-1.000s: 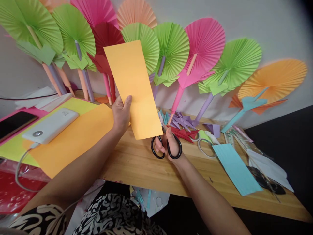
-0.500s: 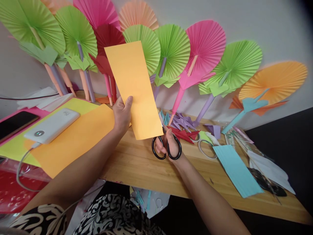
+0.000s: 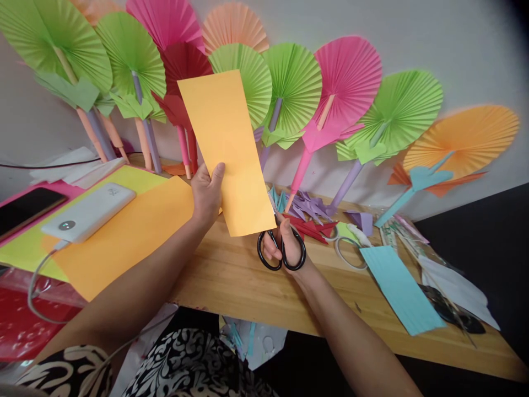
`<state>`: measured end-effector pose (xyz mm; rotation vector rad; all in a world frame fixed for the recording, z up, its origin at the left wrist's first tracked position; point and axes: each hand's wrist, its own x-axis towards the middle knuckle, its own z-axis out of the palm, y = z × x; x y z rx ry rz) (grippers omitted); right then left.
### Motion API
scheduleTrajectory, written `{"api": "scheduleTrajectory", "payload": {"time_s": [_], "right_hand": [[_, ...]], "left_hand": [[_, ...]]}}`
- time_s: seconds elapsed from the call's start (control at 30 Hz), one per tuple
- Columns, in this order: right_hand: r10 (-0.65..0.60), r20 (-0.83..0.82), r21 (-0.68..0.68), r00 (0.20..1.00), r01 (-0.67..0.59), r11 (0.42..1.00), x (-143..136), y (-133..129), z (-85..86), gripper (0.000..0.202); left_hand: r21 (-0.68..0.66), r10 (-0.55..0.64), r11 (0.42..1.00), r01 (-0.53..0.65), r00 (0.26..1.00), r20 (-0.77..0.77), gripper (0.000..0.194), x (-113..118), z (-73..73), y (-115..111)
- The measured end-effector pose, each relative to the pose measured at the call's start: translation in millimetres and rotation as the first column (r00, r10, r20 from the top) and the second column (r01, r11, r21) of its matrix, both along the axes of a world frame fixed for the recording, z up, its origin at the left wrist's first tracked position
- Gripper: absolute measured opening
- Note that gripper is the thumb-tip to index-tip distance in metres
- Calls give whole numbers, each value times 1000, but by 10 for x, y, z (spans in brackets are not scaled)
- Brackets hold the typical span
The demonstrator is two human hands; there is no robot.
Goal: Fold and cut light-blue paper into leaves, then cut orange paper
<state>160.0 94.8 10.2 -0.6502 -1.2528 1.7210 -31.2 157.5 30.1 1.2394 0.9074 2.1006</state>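
Note:
My left hand (image 3: 208, 190) grips an orange-yellow sheet of paper (image 3: 227, 143) by its left edge, thumb on the front face. The sheet is held up above the wooden table (image 3: 243, 281). My right hand (image 3: 289, 242) has its fingers in the black handles of a pair of scissors (image 3: 300, 259). The scissor blades lie along the sheet's lower right edge, mostly hidden by the paper and my hand. Whether they are cutting into it cannot be made out.
Pleated paper fans (image 3: 291, 82) on rolled-paper sticks lean along the wall. At left, a white power bank (image 3: 88, 212) and a phone (image 3: 31, 207) lie on coloured paper. Folded purple paper pieces (image 3: 308, 205), a tape roll (image 3: 349, 253) and a blue paper sheet (image 3: 400, 289) are at right.
The scissor handles have drawn very slightly closer together. The orange-yellow sheet and my left hand stay in almost the same place.

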Motion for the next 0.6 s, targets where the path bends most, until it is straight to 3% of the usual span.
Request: {"api": "scheduleTrajectory", "payload": {"time_s": [0.33, 0.43, 0.6], "right_hand": [[96, -35, -85, 995, -99, 991, 66, 38, 26, 69], [149, -1, -60, 989, -149, 987, 92, 40, 58, 72], [182, -22, 17, 983, -181, 983, 117, 46, 29, 60]], "left_hand": [[-12, 1, 1000, 0, 999, 38, 37, -57, 8, 38], [-10, -16, 1000, 16, 1000, 25, 37, -77, 15, 45], [3, -56, 998, 56, 998, 27, 37, -53, 26, 46]]}}
